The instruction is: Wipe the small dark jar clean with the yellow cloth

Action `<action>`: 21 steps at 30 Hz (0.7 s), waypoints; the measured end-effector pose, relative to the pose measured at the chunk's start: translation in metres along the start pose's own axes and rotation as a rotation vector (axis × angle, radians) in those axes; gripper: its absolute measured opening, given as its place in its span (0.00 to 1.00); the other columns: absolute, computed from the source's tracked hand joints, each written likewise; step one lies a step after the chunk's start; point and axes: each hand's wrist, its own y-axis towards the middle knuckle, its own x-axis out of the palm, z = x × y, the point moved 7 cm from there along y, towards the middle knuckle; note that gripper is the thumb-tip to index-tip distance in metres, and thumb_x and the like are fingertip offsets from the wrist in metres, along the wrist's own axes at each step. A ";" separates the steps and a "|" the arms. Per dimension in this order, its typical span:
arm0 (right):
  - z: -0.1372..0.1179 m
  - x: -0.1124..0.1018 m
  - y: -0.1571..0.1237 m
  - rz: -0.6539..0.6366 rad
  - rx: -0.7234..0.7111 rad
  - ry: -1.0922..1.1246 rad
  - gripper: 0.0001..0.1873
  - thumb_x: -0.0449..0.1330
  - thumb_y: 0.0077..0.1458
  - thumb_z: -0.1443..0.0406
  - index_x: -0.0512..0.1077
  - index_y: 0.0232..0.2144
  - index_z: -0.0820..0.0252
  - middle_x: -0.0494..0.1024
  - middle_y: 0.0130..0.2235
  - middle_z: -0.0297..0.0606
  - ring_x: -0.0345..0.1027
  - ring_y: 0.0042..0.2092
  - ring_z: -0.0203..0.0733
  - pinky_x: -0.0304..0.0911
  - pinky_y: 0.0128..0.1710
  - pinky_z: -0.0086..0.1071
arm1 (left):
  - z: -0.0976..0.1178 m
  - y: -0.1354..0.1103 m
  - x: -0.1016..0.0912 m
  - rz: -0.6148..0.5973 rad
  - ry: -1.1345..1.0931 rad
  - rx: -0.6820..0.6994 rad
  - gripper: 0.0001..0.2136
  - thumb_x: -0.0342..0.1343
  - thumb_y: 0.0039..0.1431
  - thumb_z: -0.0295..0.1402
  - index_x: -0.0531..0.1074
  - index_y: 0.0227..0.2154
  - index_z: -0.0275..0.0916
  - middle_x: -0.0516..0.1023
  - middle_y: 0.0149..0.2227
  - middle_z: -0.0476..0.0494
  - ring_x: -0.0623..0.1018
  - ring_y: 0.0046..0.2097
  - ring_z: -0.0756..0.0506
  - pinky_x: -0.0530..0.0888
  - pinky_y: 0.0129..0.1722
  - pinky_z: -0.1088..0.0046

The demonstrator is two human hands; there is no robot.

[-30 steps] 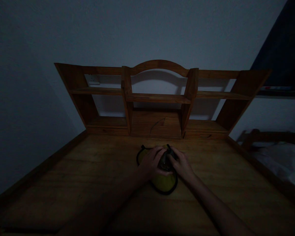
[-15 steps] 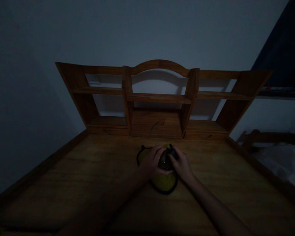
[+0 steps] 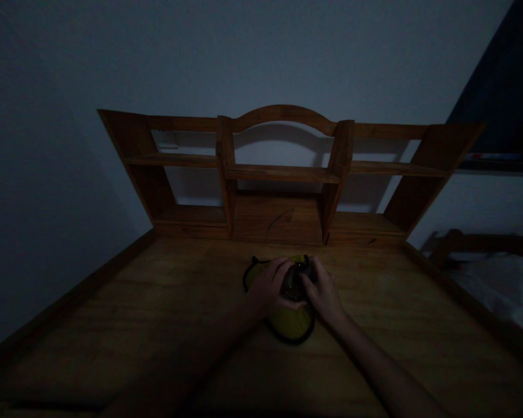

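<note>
A yellow pad with a black rim (image 3: 288, 325) lies on the wooden desk (image 3: 165, 313), near its middle. On the pad sits a small dark rounded object (image 3: 294, 284) that I cannot make out in the dim light. My left hand (image 3: 268, 285) curls round its left side and my right hand (image 3: 323, 291) curls round its right side, fingers closed on it. Both hands meet over the object.
A wooden shelf unit (image 3: 283, 174) with several open compartments stands at the back of the desk against a pale wall. Raised wooden edges run along the desk's left and right sides. A bed with pale bedding (image 3: 501, 284) lies to the right.
Both hands stay on the dark object; the fingers shift slightly around it. The view has barely moved.
</note>
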 end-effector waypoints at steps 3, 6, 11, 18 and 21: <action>-0.001 0.001 -0.001 -0.013 -0.040 -0.016 0.15 0.50 0.61 0.63 0.61 0.50 0.60 0.71 0.33 0.37 0.66 0.32 0.39 0.60 0.32 0.30 | 0.001 0.001 -0.001 0.019 0.002 0.002 0.40 0.65 0.44 0.45 0.56 0.57 0.34 0.63 0.53 0.33 0.66 0.57 0.39 0.68 0.56 0.64; 0.001 0.002 -0.001 -0.016 -0.063 -0.029 0.17 0.49 0.61 0.64 0.61 0.51 0.60 0.73 0.34 0.38 0.67 0.32 0.40 0.60 0.32 0.31 | 0.001 0.003 -0.003 0.030 0.002 -0.008 0.40 0.65 0.44 0.46 0.56 0.56 0.34 0.64 0.53 0.33 0.67 0.56 0.40 0.69 0.55 0.64; 0.002 0.003 0.000 -0.022 -0.083 -0.043 0.18 0.48 0.61 0.65 0.61 0.53 0.63 0.74 0.35 0.42 0.69 0.33 0.41 0.61 0.31 0.31 | -0.003 0.002 -0.001 0.024 -0.012 -0.051 0.41 0.65 0.42 0.49 0.57 0.56 0.35 0.63 0.53 0.33 0.66 0.56 0.39 0.69 0.56 0.63; 0.003 0.005 0.000 -0.027 -0.094 -0.016 0.18 0.47 0.61 0.66 0.60 0.53 0.64 0.73 0.33 0.41 0.67 0.31 0.40 0.61 0.30 0.31 | -0.004 0.001 0.000 0.032 -0.033 -0.049 0.41 0.65 0.43 0.49 0.56 0.57 0.34 0.63 0.53 0.34 0.66 0.56 0.40 0.68 0.56 0.63; 0.001 0.003 0.000 -0.035 -0.085 -0.018 0.17 0.46 0.61 0.67 0.61 0.51 0.63 0.73 0.33 0.40 0.67 0.31 0.40 0.61 0.30 0.31 | -0.006 0.001 0.001 0.013 -0.036 -0.064 0.41 0.65 0.43 0.49 0.56 0.57 0.35 0.63 0.54 0.34 0.66 0.57 0.40 0.68 0.57 0.64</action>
